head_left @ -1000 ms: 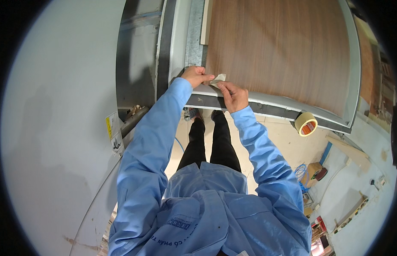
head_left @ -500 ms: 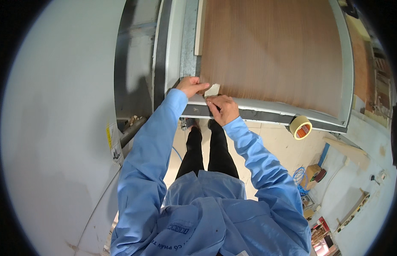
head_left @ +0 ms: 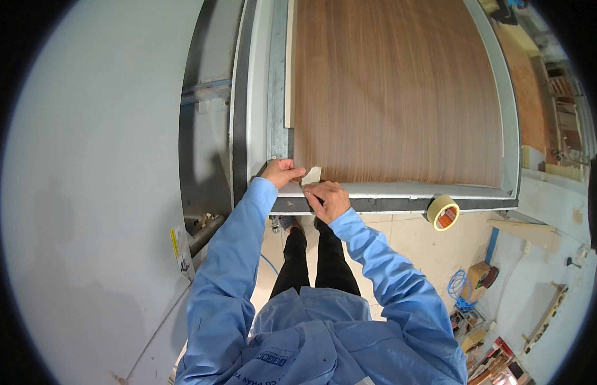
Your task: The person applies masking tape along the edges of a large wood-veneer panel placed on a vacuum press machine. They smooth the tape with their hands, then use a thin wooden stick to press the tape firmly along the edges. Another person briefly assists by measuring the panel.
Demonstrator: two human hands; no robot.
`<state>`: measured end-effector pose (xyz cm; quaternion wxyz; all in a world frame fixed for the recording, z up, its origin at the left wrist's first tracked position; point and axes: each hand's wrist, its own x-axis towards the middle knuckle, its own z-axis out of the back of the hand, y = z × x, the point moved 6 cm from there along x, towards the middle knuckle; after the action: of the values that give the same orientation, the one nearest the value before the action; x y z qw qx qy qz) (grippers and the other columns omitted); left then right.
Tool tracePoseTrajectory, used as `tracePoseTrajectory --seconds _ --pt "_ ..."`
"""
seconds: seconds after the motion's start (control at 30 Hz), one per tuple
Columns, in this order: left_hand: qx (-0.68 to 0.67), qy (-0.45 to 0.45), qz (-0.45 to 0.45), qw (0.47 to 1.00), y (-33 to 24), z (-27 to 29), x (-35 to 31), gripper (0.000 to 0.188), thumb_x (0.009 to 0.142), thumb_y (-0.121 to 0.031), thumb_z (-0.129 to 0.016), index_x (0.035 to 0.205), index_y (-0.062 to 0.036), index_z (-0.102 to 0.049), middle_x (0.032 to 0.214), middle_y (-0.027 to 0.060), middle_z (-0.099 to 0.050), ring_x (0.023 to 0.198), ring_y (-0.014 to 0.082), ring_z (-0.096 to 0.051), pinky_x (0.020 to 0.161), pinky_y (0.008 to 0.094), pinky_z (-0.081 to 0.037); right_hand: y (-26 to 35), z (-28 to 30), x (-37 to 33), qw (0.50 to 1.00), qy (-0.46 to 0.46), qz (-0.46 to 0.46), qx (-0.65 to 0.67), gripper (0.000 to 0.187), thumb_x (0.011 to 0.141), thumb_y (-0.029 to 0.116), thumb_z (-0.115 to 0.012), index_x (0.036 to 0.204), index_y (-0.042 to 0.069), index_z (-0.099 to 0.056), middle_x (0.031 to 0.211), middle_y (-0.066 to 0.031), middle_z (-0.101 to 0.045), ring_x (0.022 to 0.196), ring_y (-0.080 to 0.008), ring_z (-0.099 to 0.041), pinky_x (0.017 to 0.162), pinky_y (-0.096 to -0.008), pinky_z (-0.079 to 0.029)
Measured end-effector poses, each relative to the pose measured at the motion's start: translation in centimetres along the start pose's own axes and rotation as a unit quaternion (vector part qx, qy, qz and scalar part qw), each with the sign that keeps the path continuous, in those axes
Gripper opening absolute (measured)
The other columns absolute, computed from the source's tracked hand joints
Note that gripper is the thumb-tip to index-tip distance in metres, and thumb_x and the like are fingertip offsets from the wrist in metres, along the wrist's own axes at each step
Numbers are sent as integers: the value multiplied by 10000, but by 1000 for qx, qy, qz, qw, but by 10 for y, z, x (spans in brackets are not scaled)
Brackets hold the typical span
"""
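A wood-grain sheet (head_left: 401, 90) lies inside a shallow pale frame (head_left: 401, 190) in front of me. At its near left corner my left hand (head_left: 282, 173) is closed, the thumb lying over the sheet's edge; the undersides of the fingers are hidden. Just right of that thumb, a torn strip of cream masking tape (head_left: 311, 176) rests across the sheet's near edge. My right hand (head_left: 329, 199) grips the strip's lower end between thumb and bent fingers, close above the dark front edge of the frame. A roll of masking tape (head_left: 436, 221) sits on that dark edge, farther right.
Along the sheet's left side run a pale strip (head_left: 290, 70) and a grey metal bar (head_left: 277, 90). A large light-grey panel (head_left: 99, 173) stands at my left. Coiled blue hose (head_left: 460, 284) and a cardboard box (head_left: 478, 280) are on the floor to the right.
The view has shifted, so the frame, sheet and both hands appear lower. Both hands stay at the sheet's near left corner, in nearly the same pose around the tape strip.
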<state>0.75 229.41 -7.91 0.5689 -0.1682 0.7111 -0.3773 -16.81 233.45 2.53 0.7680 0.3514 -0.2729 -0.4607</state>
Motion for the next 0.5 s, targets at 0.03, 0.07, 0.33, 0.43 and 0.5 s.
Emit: tracePoseTrajectory --seconds 0.03,0.07,0.33,0.43,0.5 --pt "12 -16 -9 1000 -2 1 0 258 944 -366 -792 969 -120 -718 905 -37 -740 788 59 -649 644 237 -454 0 0 0 1000 -1 -1 2 132 912 133 -704 965 30 -768 1011 -125 -782 912 -327 -722 832 -428 -539" --pt "11 -23 -9 1000 -3 1 1 258 947 -361 -790 992 -117 -721 911 -39 -739 787 57 -642 646 239 -456 1 1 1 1000 -3 3 -1 132 912 134 -704 964 32 -768 1011 -124 -782 912 -327 -721 829 -427 -539" --pt "-63 -7 -35 997 0 -5 14 272 959 -344 -781 1095 -112 -743 910 -54 -727 749 44 -596 639 223 -446 2 2 0 1000 7 8 -15 129 907 144 -712 957 38 -768 1026 -109 -782 898 -327 -713 803 -431 -535" --pt "-41 -13 -6 999 6 -2 15 262 954 -344 -787 1073 -114 -745 906 -47 -728 748 51 -598 640 226 -452 1 1 0 1000 1 -1 3 136 915 143 -708 967 37 -774 1019 -116 -782 913 -326 -718 821 -424 -539" --pt "-41 -13 -20 999 5 -1 15 257 951 -341 -789 1058 -112 -743 896 -43 -725 742 55 -598 641 228 -455 0 1 2 1000 -6 -9 13 141 918 154 -703 955 40 -775 1018 -119 -783 917 -324 -721 820 -424 -539"
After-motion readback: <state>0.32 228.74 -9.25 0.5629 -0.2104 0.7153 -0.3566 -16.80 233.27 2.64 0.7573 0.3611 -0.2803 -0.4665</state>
